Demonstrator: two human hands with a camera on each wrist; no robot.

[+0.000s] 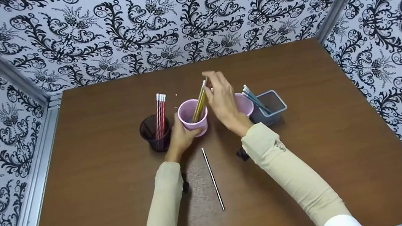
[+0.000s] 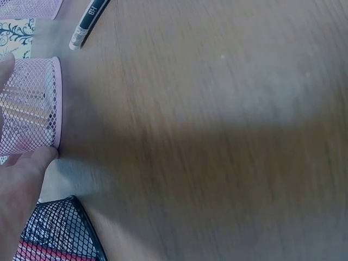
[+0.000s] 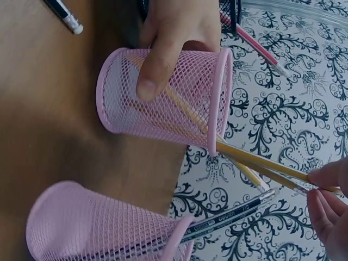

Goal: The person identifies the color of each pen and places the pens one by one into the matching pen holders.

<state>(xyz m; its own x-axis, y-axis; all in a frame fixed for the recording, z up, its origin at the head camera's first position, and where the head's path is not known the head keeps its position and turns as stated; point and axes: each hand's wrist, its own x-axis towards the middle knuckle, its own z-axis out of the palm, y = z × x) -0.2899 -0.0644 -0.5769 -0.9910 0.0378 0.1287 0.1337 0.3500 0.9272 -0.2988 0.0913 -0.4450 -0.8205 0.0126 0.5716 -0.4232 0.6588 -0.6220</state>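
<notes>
My left hand (image 1: pixel 182 137) grips a pink mesh cup (image 1: pixel 202 127) by its side, thumb and fingers round the wall. Several yellow pencils (image 1: pixel 199 107) lean inside that cup. In the right wrist view my right hand (image 3: pixel 331 209) pinches the upper end of a yellow pencil (image 3: pixel 266 161), whose lower part is in the cup. A second pink mesh cup (image 3: pixel 103 223) stands to the right, partly behind my right hand in the head view, and holds dark pencils (image 3: pixel 223 218). On the table nearer to me lies a loose black-and-white pencil (image 1: pixel 213 178).
Left of my left hand is a black mesh cup (image 1: pixel 145 132) with red pencils (image 1: pixel 160 112). At the right a grey rectangular holder (image 1: pixel 280 106) contains blue-green pencils (image 1: pixel 256 100). Patterned panels (image 1: pixel 156 26) enclose the brown table (image 1: pixel 112 200) at the back and sides.
</notes>
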